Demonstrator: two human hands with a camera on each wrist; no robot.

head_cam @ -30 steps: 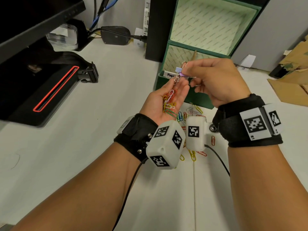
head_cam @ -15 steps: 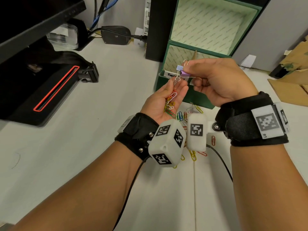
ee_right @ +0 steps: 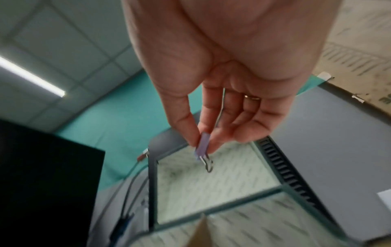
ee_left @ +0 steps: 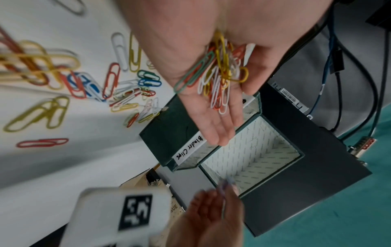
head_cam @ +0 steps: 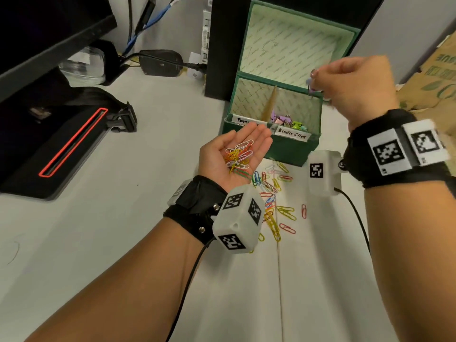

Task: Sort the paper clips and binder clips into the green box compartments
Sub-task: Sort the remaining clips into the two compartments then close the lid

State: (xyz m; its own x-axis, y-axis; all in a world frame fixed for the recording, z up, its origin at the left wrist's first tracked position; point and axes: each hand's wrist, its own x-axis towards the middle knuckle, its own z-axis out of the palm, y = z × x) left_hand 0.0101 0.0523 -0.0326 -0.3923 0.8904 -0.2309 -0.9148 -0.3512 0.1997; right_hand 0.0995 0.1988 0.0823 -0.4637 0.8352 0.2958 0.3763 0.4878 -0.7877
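My left hand [head_cam: 234, 154] lies palm up just in front of the green box [head_cam: 291, 146], cupping a heap of coloured paper clips [head_cam: 238, 156], which also shows in the left wrist view [ee_left: 220, 78]. My right hand [head_cam: 345, 85] is raised above the box's right compartment and pinches a small purple binder clip [head_cam: 311, 85] between thumb and fingers; in the right wrist view the binder clip [ee_right: 202, 147] hangs with its wire handle down. That compartment, labelled "Binder Clips" [head_cam: 292, 134], holds several binder clips [head_cam: 287, 120]. The left compartment's label [head_cam: 243, 120] is partly hidden by my fingers.
More loose paper clips [head_cam: 274, 193] lie scattered on the white table [head_cam: 123, 193] in front of the box. The box lid [head_cam: 291, 43] stands open behind. A black monitor [head_cam: 49, 28] and a black device [head_cam: 49, 144] sit at the left, cardboard [head_cam: 434, 77] at the right.
My right hand has pulled the purple binder clip away from the left palm and carried it right and back, over the box. The left hand has flattened, staying low with its paper clips.
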